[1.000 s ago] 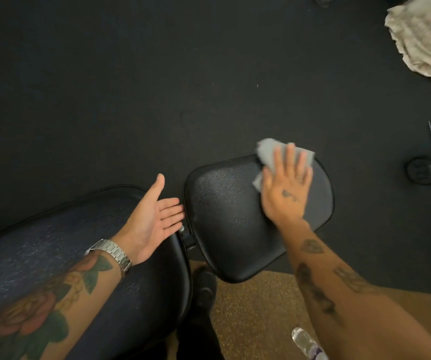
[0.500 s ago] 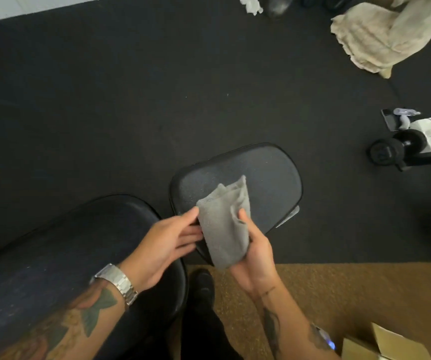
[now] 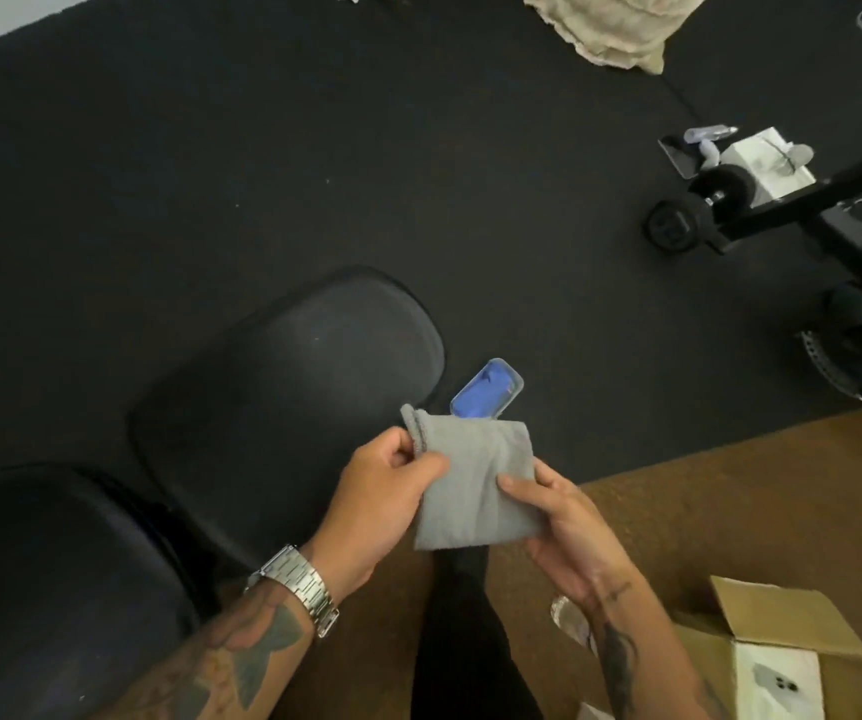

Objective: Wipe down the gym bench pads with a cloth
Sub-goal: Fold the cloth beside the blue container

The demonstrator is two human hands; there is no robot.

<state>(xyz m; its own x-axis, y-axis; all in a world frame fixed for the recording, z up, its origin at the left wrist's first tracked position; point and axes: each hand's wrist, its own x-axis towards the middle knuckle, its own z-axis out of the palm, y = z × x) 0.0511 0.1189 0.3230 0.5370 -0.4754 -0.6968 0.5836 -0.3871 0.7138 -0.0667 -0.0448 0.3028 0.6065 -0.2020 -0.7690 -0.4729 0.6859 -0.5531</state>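
Cloth point(image 3: 475, 485): grey, folded, held in the air between both hands, off the pads and just beside the near right corner of the smaller pad. Its long axis runs roughly toward and away from the person, the hemmed far corner tipped left.

Left hand point(image 3: 385, 504): fingers curled, pinching the cloth's left edge near the hemmed corner. A metal watch point(image 3: 296, 587) sits on that wrist.

Right hand point(image 3: 561, 527): palm turned up under the cloth's right side, thumb laid across it, grasping the cloth.

Smaller pad point(image 3: 288, 402): black, rounded, its long axis running from near left to far right. It lies ahead and to the left of both hands; the left hand is the nearer, overlapping its near right edge in this view.

Larger pad point(image 3: 55, 589): black, at the lower left, well apart from the cloth, on the left arm's side.

Judgement: the cloth is being refolded or turned, and either pad calls for a move leftward from here.

Other items: blue case point(image 3: 487, 389) on the floor just beyond the cloth; cardboard box point(image 3: 792, 646) at the lower right; beige towel point(image 3: 621, 28) on the far floor; dumbbell point(image 3: 694, 210) at the right.
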